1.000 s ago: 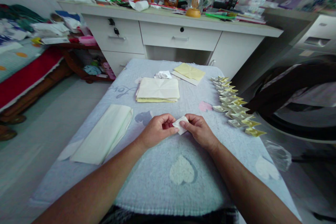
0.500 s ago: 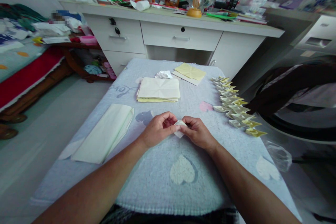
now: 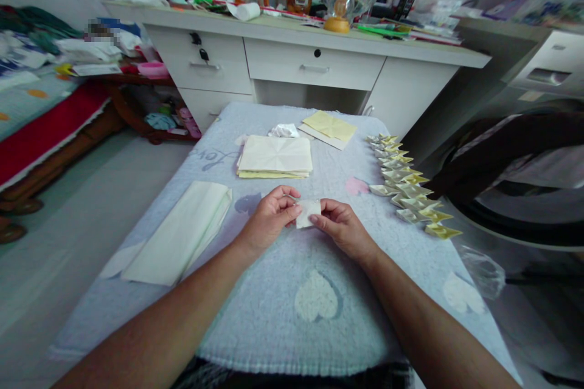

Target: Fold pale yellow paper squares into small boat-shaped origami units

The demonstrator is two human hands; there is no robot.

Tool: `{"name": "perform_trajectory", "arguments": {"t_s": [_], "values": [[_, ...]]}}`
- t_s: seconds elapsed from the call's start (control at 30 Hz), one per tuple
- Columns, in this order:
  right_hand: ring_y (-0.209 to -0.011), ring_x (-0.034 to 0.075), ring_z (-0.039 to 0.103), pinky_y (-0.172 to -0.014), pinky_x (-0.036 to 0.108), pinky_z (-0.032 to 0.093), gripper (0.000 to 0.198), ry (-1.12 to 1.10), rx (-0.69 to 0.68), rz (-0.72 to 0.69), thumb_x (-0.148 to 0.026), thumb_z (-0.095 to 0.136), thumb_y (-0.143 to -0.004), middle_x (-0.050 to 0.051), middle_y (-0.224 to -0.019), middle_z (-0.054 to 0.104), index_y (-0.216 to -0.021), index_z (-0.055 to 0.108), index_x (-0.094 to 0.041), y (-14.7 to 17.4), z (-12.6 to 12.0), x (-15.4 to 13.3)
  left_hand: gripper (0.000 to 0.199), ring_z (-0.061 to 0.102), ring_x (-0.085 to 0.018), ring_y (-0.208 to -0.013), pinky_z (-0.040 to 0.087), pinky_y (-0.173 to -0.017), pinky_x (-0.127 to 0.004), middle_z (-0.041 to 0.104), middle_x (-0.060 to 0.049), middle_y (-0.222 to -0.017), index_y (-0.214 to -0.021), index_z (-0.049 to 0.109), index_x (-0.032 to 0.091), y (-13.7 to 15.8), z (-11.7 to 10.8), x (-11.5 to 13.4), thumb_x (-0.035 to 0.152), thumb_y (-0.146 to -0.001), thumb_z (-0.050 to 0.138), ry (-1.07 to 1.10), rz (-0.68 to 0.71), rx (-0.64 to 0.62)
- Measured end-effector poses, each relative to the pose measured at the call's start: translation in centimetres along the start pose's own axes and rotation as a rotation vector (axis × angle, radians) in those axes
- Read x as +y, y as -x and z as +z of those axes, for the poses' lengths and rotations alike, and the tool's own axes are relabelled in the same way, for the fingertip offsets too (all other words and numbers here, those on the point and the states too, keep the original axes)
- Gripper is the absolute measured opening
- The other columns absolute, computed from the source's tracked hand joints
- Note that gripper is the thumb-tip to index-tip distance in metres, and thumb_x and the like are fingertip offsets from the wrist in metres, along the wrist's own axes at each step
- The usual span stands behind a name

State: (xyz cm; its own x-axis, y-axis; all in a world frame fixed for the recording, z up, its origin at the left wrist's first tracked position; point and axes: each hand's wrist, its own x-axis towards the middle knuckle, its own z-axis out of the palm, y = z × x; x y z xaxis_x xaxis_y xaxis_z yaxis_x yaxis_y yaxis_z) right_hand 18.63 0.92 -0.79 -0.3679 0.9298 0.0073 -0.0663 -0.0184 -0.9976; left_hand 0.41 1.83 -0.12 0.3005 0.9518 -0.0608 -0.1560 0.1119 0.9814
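Note:
A small folded square of white paper (image 3: 306, 214) is held between my two hands, just above the cloth-covered table. My left hand (image 3: 272, 211) pinches its left edge between thumb and fingers. At the opposite edge, my right hand (image 3: 340, 223) grips it with the thumb lying on the front face. Beyond my hands lies a stack of creased paper sheets (image 3: 276, 155), white over yellow. Rows of small folded paper boats (image 3: 406, 185) in white and yellow stand along the table's right side.
A folded pale paper bundle (image 3: 180, 234) lies at the left. Behind the stack are a crumpled white paper (image 3: 283, 130) and creased yellow sheets (image 3: 329, 126). A cluttered white desk (image 3: 314, 70) stands at the far side, a washing machine (image 3: 547, 73) at the right.
The paper has been turned from a diamond to a flat square facing me, and more of it shows. My left hand has shifted slightly left, its fingers more extended.

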Motion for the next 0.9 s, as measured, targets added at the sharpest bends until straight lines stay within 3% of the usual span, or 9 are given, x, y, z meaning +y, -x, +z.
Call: {"name": "perform_trajectory", "arguments": {"t_s": [0.07,0.2,0.4,0.5,0.63,0.77,0.9], "values": [[-0.066,0.012,0.051,-0.068,0.026,0.041,0.028,-0.037,0.015,-0.010,-0.044,0.070,-0.078,-0.001,-0.071,0.059,-0.077,0.060,-0.018,0.03,0.07,-0.13,0.027,0.049,-0.009,-0.057,0.036,-0.058,-0.022,0.055,0.006,-0.064,-0.102,0.053,0.019,-0.01,0.01,-0.19,0.029,-0.079,0.065,-0.036,-0.014,-0.027],[-0.064,0.011,0.051,-0.065,0.025,0.040,0.026,-0.075,0.042,-0.023,-0.042,0.071,-0.078,-0.001,-0.071,0.060,-0.078,0.061,-0.018,0.07,0.25,-0.26,0.019,0.054,-0.010,-0.060,0.036,-0.056,-0.022,0.060,0.002,-0.069,-0.095,0.056,0.017,-0.05,-0.01,-0.48,0.029,-0.082,0.062,-0.113,-0.021,-0.055],[-0.062,0.011,0.050,-0.063,0.025,0.040,0.024,-0.184,0.032,0.026,-0.040,0.068,-0.081,0.000,-0.070,0.061,-0.076,0.061,-0.017,0.13,0.27,-0.26,0.016,0.055,-0.011,-0.063,0.039,-0.056,-0.023,0.062,-0.001,-0.073,-0.088,0.054,0.016,0.00,0.13,-0.38,0.030,-0.083,0.059,-0.059,-0.027,-0.156],[-0.061,0.011,0.048,-0.062,0.025,0.040,0.025,-0.142,0.030,0.024,-0.041,0.066,-0.082,-0.001,-0.067,0.057,-0.075,0.061,-0.017,0.15,0.16,-0.30,0.013,0.050,-0.010,-0.064,0.039,-0.059,-0.023,0.058,0.000,-0.076,-0.088,0.058,0.016,0.04,0.13,-0.36,0.027,-0.082,0.059,-0.199,0.058,-0.102],[-0.058,0.010,0.044,-0.057,0.024,0.036,0.023,0.178,0.094,-0.119,-0.038,0.063,-0.084,-0.003,-0.063,0.050,-0.072,0.058,-0.018,0.24,0.26,-0.51,0.021,0.042,-0.007,-0.059,0.037,-0.057,-0.021,0.053,0.002,-0.085,-0.098,0.063,0.019,0.32,0.11,-0.37,0.017,-0.077,0.062,-0.530,0.254,0.088],[-0.065,0.013,0.048,-0.061,0.025,0.036,0.012,0.640,0.134,-0.389,-0.023,0.057,-0.086,0.000,-0.069,0.051,-0.074,0.058,-0.019,0.46,0.48,-0.68,0.020,0.051,-0.009,-0.065,0.041,-0.062,-0.020,0.055,0.004,-0.075,-0.097,0.061,0.020,0.67,0.36,-0.38,0.012,-0.079,0.055,-0.606,0.303,0.043],[-0.071,0.015,0.050,-0.065,0.026,0.038,0.008,0.846,0.105,-0.475,-0.015,0.054,-0.085,0.002,-0.074,0.052,-0.078,0.057,-0.020,0.53,0.36,-0.50,0.019,0.055,-0.010,-0.069,0.042,-0.066,-0.020,0.058,0.004,-0.075,-0.093,0.059,0.018,0.57,0.43,-0.72,0.009,-0.078,0.051,-0.583,0.276,0.004]]}}
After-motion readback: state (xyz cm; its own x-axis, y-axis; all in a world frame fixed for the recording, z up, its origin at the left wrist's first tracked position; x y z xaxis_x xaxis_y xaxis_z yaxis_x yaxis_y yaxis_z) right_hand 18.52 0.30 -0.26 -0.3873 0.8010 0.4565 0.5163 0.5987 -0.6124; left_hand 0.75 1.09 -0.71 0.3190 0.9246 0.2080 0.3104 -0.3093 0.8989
